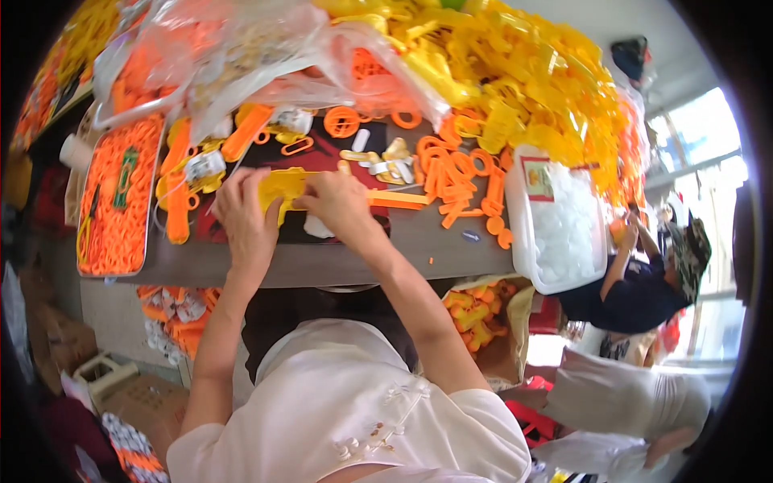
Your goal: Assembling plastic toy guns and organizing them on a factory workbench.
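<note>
Hands, left hand (244, 211) and right hand (341, 205), grasp a yellow plastic piece (283, 185) mid-frame on the tabletop (435, 241), orange rings (459, 181) and a white tub (560, 221) crowding right.

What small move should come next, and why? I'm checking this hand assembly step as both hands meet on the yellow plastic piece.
Probably press the parts together with both thumbs. The left hand and right hand both grip the yellow plastic piece over the table, and an orange strip sticks out from under the right hand, so the joint looks unfinished. How it seats is hidden.
</note>
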Tool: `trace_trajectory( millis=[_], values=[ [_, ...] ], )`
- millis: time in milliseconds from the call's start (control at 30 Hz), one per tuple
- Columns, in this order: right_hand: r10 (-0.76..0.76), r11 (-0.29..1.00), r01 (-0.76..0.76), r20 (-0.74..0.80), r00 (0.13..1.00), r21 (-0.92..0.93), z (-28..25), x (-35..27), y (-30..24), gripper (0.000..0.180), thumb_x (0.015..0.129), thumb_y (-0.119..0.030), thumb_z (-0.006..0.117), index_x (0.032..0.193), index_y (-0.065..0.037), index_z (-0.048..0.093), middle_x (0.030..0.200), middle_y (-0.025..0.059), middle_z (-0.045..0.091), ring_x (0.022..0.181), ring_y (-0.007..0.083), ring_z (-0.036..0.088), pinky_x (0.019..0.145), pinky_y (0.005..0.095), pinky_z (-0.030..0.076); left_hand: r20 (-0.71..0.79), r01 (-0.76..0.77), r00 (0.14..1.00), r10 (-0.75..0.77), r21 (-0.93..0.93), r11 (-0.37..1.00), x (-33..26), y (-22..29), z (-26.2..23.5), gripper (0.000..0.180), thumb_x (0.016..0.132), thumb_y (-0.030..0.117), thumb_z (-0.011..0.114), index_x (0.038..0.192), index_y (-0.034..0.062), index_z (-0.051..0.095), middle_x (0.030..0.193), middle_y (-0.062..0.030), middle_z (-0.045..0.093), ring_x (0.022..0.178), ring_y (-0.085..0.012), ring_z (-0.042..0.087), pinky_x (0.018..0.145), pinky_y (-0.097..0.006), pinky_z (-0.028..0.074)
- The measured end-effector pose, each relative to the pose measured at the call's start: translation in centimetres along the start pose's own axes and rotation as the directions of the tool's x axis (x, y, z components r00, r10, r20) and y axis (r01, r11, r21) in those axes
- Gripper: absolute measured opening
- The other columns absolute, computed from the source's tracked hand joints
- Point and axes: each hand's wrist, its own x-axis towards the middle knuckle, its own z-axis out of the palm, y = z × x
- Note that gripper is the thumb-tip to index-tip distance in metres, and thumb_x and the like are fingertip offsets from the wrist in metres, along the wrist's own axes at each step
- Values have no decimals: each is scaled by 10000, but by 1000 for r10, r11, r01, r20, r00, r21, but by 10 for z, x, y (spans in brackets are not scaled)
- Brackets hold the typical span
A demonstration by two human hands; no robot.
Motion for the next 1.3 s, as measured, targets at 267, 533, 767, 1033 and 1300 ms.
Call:
trace_trajectory(
  millis=[267, 533, 767, 1033, 1300],
  values=[
    [-212, 977, 192, -441, 872, -90, -28, -35, 35, 300, 768, -111, 739, 1050, -51, 656, 981, 148, 660, 969, 329, 613, 884, 452, 479, 62, -96, 993, 102, -101, 990, -8, -16, 12, 100, 863, 171, 693, 902, 84, 662, 880, -16, 663, 893, -211, 582, 867, -364, 363],
    [-176, 907, 37, -296, 939, -420, -69, -74, 104, 302, 776, -38, 684, 1076, -61, 661, 1084, 92, 606, 1056, 286, 539, 979, 421, 368, -6, -80, 997, 80, -60, 995, -1, 4, 24, 141, 788, 158, 728, 814, 109, 598, 786, -5, 616, 836, -223, 563, 844, -402, 353],
    [39, 997, -12, -363, 931, 78, -85, -67, 76, 201, 819, 5, 654, 1018, -16, 674, 870, 130, 641, 752, 230, 613, 715, 320, 473, 82, -69, 995, 62, 81, 994, -3, 8, 28, 225, 772, 200, 750, 871, 93, 580, 870, -52, 593, 896, -255, 555, 872, -414, 368],
    [-4, 957, 156, -527, 850, 245, -78, -70, 64, 199, 839, 75, 610, 1019, 15, 669, 897, 71, 657, 695, 111, 629, 604, 227, 495, 125, -269, 944, 305, -243, 932, 8, 43, 23, 523, 736, 328, 785, 1164, 81, 612, 1062, -76, 582, 1006, -274, 555, 905, -433, 411],
    [-231, 956, 289, -751, 619, -55, -55, -63, 40, 266, 802, 103, 609, 1034, -8, 675, 1000, 107, 654, 903, 251, 651, 715, 327, 523, 115, -78, 977, 177, -584, 808, -11, 32, 4, 361, 816, 169, 743, 1148, 51, 661, 1058, -71, 636, 971, -195, 614, 871, -326, 497]
  ],
)
